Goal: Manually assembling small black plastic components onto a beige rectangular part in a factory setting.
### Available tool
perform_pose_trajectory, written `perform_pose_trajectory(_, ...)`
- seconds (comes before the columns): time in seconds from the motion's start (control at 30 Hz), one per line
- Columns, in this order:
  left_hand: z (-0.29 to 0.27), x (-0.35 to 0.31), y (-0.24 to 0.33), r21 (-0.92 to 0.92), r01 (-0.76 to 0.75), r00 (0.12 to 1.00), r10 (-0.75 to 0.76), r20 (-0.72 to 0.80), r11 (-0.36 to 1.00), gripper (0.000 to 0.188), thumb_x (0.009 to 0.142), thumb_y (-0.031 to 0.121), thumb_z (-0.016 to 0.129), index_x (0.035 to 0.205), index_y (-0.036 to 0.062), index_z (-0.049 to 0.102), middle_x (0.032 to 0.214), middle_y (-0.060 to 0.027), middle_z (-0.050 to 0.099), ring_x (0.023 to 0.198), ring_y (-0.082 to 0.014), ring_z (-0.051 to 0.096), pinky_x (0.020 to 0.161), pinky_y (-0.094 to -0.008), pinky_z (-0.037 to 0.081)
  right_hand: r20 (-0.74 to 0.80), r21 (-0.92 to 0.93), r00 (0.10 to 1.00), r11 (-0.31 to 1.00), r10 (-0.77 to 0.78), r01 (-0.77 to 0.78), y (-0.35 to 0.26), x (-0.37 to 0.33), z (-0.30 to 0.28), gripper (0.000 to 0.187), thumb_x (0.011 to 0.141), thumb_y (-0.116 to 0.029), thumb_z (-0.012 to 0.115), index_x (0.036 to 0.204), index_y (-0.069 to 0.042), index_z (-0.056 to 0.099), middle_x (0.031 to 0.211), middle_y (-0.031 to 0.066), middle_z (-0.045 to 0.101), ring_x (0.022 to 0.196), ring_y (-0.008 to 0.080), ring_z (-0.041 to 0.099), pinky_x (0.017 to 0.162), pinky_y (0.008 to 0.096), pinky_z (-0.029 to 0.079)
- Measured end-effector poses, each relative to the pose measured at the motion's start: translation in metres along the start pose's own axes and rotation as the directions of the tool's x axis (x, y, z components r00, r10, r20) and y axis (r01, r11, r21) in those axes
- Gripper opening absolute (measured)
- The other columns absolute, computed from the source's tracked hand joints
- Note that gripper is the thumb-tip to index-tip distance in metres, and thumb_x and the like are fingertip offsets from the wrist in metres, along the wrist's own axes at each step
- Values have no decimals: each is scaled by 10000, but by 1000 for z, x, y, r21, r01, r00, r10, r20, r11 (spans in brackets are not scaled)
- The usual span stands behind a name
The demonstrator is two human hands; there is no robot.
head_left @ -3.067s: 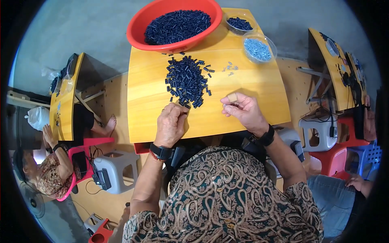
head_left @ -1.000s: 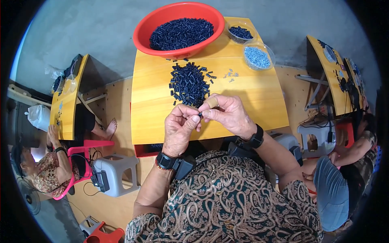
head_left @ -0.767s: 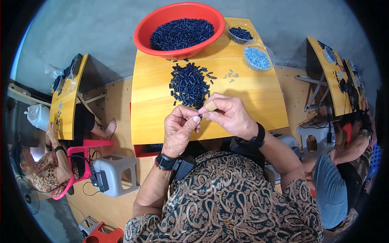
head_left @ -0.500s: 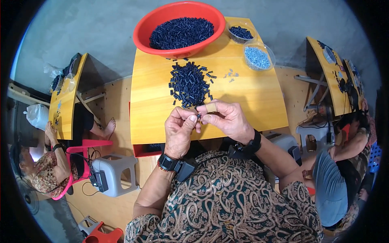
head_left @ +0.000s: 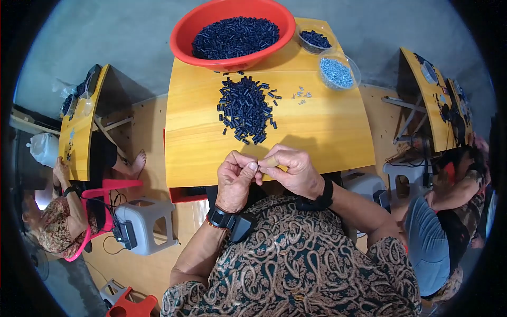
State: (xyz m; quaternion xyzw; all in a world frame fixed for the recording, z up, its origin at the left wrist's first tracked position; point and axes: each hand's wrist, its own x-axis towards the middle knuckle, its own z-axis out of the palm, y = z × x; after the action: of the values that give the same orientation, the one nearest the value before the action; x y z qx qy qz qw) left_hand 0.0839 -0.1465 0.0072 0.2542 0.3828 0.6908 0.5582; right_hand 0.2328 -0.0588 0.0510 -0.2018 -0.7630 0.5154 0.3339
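My left hand (head_left: 236,177) and my right hand (head_left: 294,171) meet fingertip to fingertip over the near edge of the yellow table (head_left: 200,153). Both are closed in a pinch. What lies between the fingertips is too small and covered to make out. A tan band wraps a finger of my right hand. Just beyond my hands lies a loose pile of short black plastic tubes (head_left: 244,108). To the right of the pile, several small silvery pieces (head_left: 301,95) are scattered on the wood.
A red basin (head_left: 182,45) full of black tubes stands at the far left of the table. At the far right are a clear tub of dark pieces (head_left: 315,39) and one of silvery-blue pieces (head_left: 336,73). People sit at tables on both sides; a grey stool (head_left: 142,224) stands left.
Both hands have drawn slightly nearer to me, away from the pile. The small dark piece seen between my fingertips before is now hidden. My right fingers are more curled.
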Motion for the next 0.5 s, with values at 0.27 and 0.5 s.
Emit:
perform_pose_trajectory(0.27,-2,3,9,18,107,994,-107,14,994,100,954,93,578,1021,20,569,843,-38,598,689,-101,549,606,-247,476,47,19,982,983,184,-185,13,-5,-17,120,834,26,672,950,17,698,809,41,638,728,93,592,647,234,470)
perform_pose_trajectory(0.5,-23,10,8,-41,46,994,-50,-99,998,92,971,116,553,1042,59,563,853,-1,557,685,-80,511,617,-236,450,-118,-394,982,901,148,-183,37,27,-54,157,846,7,611,987,38,673,813,82,615,713,138,577,658,258,462)
